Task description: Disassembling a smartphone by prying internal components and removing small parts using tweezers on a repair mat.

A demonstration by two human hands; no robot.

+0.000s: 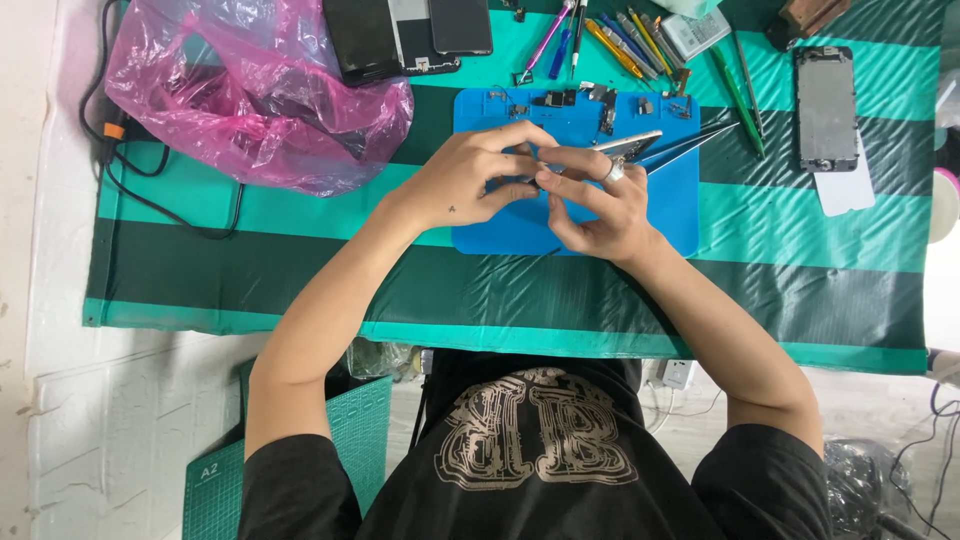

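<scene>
Phone part (pixel 628 145): thin, silvery, held tilted above the blue mat (pixel 672 205), between your two hands. Its exact kind cannot be told.

Left hand (pixel 470 180): fingers curled, tips pinching the part's near end from the left.

Right hand (pixel 600 205): thumb and fingers closed on the part from below; it also grips tweezers (pixel 690 143), whose points stick out to the right over the mat. A ring sits on one finger.

Blue mat: flat on the striped green cloth (pixel 800 215), directly under both hands. Small loose components (pixel 600 100) lie along its far edge.

Tools (pixel 620 40): a spread of pens, picks and drivers, beyond the mat on the cloth.

Phone (pixel 826 105): face down, grey back, right of the mat; a pale sheet (pixel 845 190) lies just under its near end.

Dark screens (pixel 405 35): at the far edge, left of the tools.

Pink bag (pixel 250 90): crumpled, far left on the cloth, partly over a black cable (pixel 160 200).

Green cutting mat (pixel 215 490): below the table edge, by your left arm.
</scene>
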